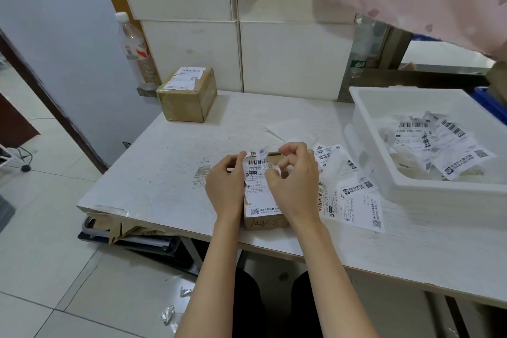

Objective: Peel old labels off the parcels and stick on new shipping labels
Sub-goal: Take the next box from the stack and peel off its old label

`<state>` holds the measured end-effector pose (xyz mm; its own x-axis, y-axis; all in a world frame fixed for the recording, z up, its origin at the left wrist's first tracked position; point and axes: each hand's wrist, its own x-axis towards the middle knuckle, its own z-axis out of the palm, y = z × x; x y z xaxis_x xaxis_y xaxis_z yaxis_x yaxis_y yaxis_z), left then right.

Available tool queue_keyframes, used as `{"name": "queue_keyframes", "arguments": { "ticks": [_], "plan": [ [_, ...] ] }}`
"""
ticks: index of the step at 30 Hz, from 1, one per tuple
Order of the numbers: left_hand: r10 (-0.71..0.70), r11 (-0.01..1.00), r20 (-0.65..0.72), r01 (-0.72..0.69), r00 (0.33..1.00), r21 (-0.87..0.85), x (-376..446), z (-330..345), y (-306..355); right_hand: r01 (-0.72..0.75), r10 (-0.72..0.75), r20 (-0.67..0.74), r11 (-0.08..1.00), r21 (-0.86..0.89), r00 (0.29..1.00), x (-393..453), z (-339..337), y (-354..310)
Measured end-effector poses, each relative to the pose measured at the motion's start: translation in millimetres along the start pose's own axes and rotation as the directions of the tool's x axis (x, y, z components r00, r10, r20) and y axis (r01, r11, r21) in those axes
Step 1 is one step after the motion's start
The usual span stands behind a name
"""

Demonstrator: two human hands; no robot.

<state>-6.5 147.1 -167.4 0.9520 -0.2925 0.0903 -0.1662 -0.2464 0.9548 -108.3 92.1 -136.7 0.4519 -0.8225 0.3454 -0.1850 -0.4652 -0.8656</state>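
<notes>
Parcel: your small brown cardboard box (263,221) sits at the near table edge, handwritten "100/" partly readable.
Label: white shipping sticker (256,186) reads "052-052 A1"; rest blurred.
Left hand (225,186): curled, gripping the box's left side.
Right hand (295,175): fingertips pinch the label's torn edge.

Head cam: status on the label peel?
Left hand steadies parcel. Right hand pinches torn label, partly lifted. Loose labels beside parcel, nothing blocking.

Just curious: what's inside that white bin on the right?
The white bin holds a heap of crumpled shipping labels with barcodes and QR codes. Whatever lies beneath the heap is covered.
</notes>
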Motion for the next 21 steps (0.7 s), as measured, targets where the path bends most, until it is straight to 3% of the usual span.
{"name": "queue_keyframes", "arguments": {
  "ticks": [5,10,14,16,18,21],
  "plan": [
    [0.012,1.0,0.014,-0.012,1.0,-0.008,-1,-1,1,0.037,-0.033,-0.029,0.986,0.16,0.999,-5,-4,-3],
    [-0.001,1.0,0.006,0.002,1.0,-0.027,-2,-1,2,0.056,-0.056,-0.108,0.998,-0.006,0.993,-1,0,1],
    [0.006,1.0,-0.006,-0.007,1.0,-0.028,-2,-1,3,0.234,-0.255,-0.226,0.966,-0.114,0.94,0,-4,0],
    [0.017,1.0,-0.019,-0.017,1.0,-0.013,-2,-1,2,0.311,-0.311,-0.114,0.95,-0.014,0.944,-3,-7,-9],
    [0.023,1.0,-0.023,-0.023,0.999,-0.011,-1,0,0,0.278,-0.28,0.066,0.96,0.033,0.958,-8,-9,-21],
    [0.027,0.999,-0.022,-0.028,0.999,-0.036,-3,-1,-1,0.175,-0.133,0.269,0.974,-0.141,0.954,-12,-6,-25]
  ]
}}
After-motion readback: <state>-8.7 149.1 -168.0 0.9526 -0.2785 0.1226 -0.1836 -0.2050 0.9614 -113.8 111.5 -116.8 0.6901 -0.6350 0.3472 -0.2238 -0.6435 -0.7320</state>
